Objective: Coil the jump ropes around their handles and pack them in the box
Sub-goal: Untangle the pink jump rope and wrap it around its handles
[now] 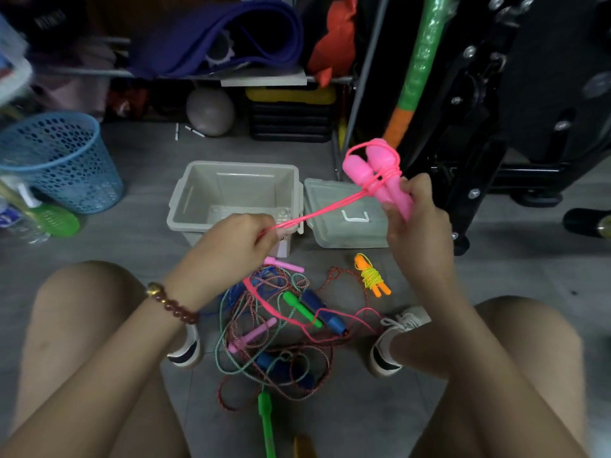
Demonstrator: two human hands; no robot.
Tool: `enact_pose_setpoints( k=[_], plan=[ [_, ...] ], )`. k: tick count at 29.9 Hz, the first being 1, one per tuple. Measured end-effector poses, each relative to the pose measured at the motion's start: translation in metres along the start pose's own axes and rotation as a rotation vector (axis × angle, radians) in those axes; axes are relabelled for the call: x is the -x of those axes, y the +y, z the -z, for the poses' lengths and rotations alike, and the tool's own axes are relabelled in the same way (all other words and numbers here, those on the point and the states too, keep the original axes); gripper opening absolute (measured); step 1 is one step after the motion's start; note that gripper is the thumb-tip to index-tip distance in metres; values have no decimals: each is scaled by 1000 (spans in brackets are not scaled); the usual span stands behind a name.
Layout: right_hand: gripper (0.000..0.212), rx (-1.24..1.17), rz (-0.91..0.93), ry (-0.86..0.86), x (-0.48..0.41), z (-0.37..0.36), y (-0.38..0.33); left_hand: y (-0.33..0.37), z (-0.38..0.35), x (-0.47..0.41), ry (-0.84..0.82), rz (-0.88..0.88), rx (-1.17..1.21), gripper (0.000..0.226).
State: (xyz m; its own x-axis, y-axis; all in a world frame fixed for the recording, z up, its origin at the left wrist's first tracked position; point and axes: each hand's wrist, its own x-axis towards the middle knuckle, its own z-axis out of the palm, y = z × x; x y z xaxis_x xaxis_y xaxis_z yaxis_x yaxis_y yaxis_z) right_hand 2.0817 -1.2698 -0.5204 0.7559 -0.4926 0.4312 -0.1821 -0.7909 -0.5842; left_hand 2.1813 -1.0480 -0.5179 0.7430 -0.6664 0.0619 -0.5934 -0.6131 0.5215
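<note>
Head view, 1 entry: pink rope.
- Handles: 2, side by side, with a few turns already on them. Your right hand has its fingers curled round their lower ends.
- Cord: taut and pinched in your left hand, above the box.
- Handling: likely light, with a limp, slick cord and stiff handles. Grip the handles and keep tension.
- Floor: 1 coiled orange rope and a tangle.

The box stands open from above; a taut pink rope crosses its near right corner, tangled ropes crowding the floor before it.
</note>
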Motion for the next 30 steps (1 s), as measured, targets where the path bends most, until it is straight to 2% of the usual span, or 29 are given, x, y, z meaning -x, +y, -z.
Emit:
enact_pose_setpoints(
  k=[5, 7, 9, 13, 17, 20, 27, 30],
  plan=[
    [24, 62, -74, -101, 1, -8, 4, 19, -1, 8, 108, -352, -34, 30],
    [27, 119, -47, -214, 4, -14, 2, 27, -1, 11, 172, -439, -71, 32],
    [28, 172, 13, -352, 7, -18, 3, 28, 1, 12, 256, -478, -67, 24],
    [26, 187, 138, -546, 19, -32, -1, 19, 8, 8, 362, -435, -92, 28],
    [29, 165, 235, -719, 31, -40, -15, 12, 10, 5, 376, -403, -113, 32],
    [28, 120, 299, -822, 35, -38, -21, 0, 9, 1, 382, -309, -103, 33],
    [38, -101, 369, -972, 36, -28, -26, -22, 8, -6, 316, -94, 64, 30],
    [26, -287, 337, -1079, 36, -23, -27, -26, 4, -6, 262, -38, 127, 29]
  ],
)
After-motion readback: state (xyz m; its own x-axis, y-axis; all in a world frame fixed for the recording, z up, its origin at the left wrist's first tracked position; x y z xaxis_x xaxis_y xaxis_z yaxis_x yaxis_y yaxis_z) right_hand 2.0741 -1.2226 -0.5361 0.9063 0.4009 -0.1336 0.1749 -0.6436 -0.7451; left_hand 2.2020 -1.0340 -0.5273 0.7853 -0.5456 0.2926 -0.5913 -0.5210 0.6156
